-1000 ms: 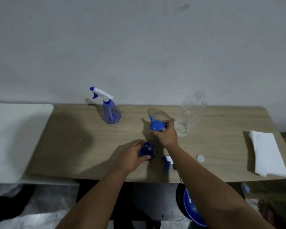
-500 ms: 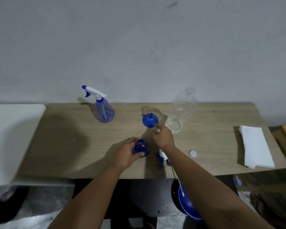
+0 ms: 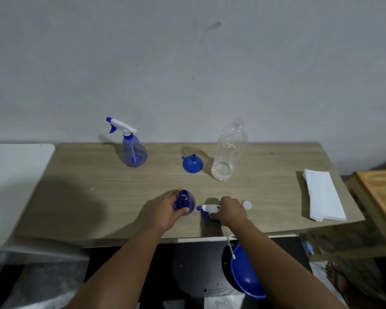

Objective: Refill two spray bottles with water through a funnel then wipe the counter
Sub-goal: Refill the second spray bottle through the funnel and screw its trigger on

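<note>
My left hand (image 3: 165, 210) grips an open blue spray bottle (image 3: 184, 202) standing near the front of the wooden table (image 3: 87, 197); its neck has no sprayer on it. My right hand (image 3: 228, 211) is closed on the loose white-and-blue sprayer head (image 3: 206, 208) lying beside that bottle, its dip tube (image 3: 230, 246) hanging past the table edge. A second blue spray bottle (image 3: 133, 152) with its sprayer on stands at the back left. The blue funnel (image 3: 192, 163) rests mouth-down at the back centre. A clear plastic water bottle (image 3: 228, 150), uncapped, stands right of the funnel.
A small white cap (image 3: 247, 205) lies right of my right hand. A folded white cloth (image 3: 323, 195) sits at the table's right end. A blue basin (image 3: 246, 273) is on the floor below the front edge. A white surface (image 3: 13, 186) adjoins the table's left side.
My right hand let go of the funnel, leaving it mouth-down at the back, and came back to grasp the sprayer head. My left hand kept hold of the open bottle.
</note>
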`<state>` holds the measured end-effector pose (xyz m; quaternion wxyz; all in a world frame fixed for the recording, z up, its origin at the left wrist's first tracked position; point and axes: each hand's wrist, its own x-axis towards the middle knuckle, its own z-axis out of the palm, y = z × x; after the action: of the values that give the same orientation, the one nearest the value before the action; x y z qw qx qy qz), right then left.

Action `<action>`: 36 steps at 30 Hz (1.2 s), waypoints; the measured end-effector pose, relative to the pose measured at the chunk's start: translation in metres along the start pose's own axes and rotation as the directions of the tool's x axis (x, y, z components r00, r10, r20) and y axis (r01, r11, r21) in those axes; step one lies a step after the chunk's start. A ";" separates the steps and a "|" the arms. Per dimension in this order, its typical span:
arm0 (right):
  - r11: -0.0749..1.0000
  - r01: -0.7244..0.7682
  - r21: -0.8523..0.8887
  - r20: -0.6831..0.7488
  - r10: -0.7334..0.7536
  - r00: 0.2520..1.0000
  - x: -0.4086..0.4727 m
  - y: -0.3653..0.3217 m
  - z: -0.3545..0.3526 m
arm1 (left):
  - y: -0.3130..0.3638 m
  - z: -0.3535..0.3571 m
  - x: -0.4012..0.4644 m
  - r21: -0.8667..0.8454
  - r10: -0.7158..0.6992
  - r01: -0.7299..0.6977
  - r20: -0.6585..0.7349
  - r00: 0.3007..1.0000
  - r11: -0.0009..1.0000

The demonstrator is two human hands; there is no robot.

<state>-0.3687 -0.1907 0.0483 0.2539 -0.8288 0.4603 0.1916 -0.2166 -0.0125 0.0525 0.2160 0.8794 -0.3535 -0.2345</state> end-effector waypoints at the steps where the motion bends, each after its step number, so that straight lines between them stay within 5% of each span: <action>1: 1.000 0.006 0.023 -0.025 -0.005 1.000 -0.001 0.002 0.002 | 0.001 0.000 -0.002 0.008 0.001 -0.001 -0.002 1.000 1.000; 10: 0.984 -0.007 0.180 -0.008 0.009 1.000 0.002 0.016 -0.005 | 0.006 -0.003 -0.014 0.022 0.019 -0.019 -0.007 1.000 1.000; 12: 0.846 0.043 0.532 -0.010 -0.045 0.999 -0.001 0.007 -0.028 | 0.007 -0.004 -0.015 0.004 0.022 -0.022 0.000 1.000 1.000; 14: 0.569 0.129 0.812 -0.075 -0.117 0.990 -0.016 -0.013 -0.057 | 0.008 -0.003 -0.014 -0.019 0.028 -0.028 0.006 1.000 0.999; 16: 0.378 0.258 0.889 -0.204 -0.177 0.963 -0.032 -0.036 -0.081 | 0.010 -0.003 -0.014 -0.034 0.037 -0.036 0.006 0.999 0.999; 20: 0.209 0.414 0.886 -0.363 -0.243 0.900 -0.057 -0.069 -0.098 | 0.012 -0.002 -0.014 -0.047 0.034 -0.033 0.026 0.999 0.998; 29: 0.348 0.497 0.795 -0.379 -0.355 0.854 -0.048 -0.082 -0.056 | 0.015 -0.006 -0.017 -0.113 0.033 -0.029 0.032 0.999 0.993; 36: 0.486 0.459 0.743 -0.253 -0.432 0.866 -0.031 -0.064 0.002 | 0.008 0.000 -0.013 -0.217 -0.039 0.050 0.055 0.998 0.975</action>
<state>-0.3297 -0.1398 0.0794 0.6226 -0.7256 0.2699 -0.1142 -0.2293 -0.0079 0.0599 0.2971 0.8519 -0.3111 -0.2988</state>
